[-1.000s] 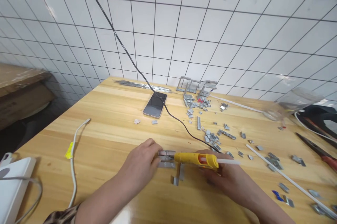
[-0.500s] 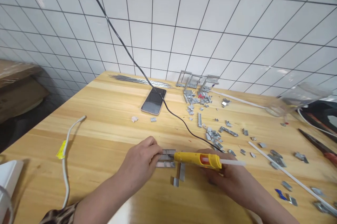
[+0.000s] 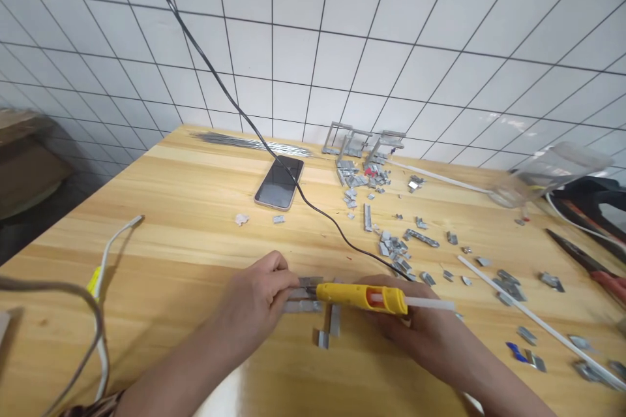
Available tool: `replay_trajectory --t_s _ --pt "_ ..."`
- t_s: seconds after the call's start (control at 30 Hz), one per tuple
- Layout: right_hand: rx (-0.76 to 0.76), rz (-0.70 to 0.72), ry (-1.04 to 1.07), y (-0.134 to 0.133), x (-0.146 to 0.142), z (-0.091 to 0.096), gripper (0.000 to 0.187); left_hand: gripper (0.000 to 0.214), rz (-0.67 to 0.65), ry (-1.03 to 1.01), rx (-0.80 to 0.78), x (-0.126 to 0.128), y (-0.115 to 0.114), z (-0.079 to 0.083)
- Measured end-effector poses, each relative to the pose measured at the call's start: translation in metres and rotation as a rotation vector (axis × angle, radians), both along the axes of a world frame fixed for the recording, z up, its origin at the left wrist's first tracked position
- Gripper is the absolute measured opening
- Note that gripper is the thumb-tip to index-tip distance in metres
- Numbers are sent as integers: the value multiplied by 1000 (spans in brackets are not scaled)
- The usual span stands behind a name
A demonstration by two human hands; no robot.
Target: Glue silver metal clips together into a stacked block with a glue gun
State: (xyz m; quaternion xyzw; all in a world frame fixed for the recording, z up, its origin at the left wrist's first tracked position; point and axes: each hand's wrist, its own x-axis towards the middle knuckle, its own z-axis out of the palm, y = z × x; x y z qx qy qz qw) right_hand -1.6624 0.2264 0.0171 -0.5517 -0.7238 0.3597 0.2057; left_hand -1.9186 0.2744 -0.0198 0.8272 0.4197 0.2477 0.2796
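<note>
My right hand (image 3: 415,329) grips a yellow glue gun (image 3: 364,296) with a white glue stick (image 3: 430,304) poking out of its back. Its nozzle points left at a small assembly of grey metal strips (image 3: 306,294) lying on the wooden table (image 3: 195,208). My left hand (image 3: 257,303) pinches that assembly at its left end and holds it flat. Two more short grey strips (image 3: 330,327) lie just below the nozzle. The gun's black cord (image 3: 313,208) runs up across the table toward the tiled wall.
A phone (image 3: 278,190) lies face up behind the work. Several loose grey metal pieces (image 3: 391,247) are scattered to the right, with small metal frames (image 3: 364,143) near the wall. A long white stick (image 3: 528,319), pliers (image 3: 587,267), a clear container (image 3: 548,182) and a white cable (image 3: 105,273) also sit around.
The view has drifted rightward, so everything sits slightly further left in the picture. Both hands keep their hold; the glue gun nozzle stays at the metal strips.
</note>
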Motion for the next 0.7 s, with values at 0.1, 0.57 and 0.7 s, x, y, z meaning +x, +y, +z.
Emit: replay_trajectory --t_s 0.1,0.57,0.7 --pt "-3 0 1 0 0 0 25 26 4 16 -6 0 0 1" --pt "40 0 -48 0 -1 -1 26 27 9 30 -16 1 0 0" --pt "59 -6 -21 1 -1 0 28 26 6 20 14 1 0 -3"
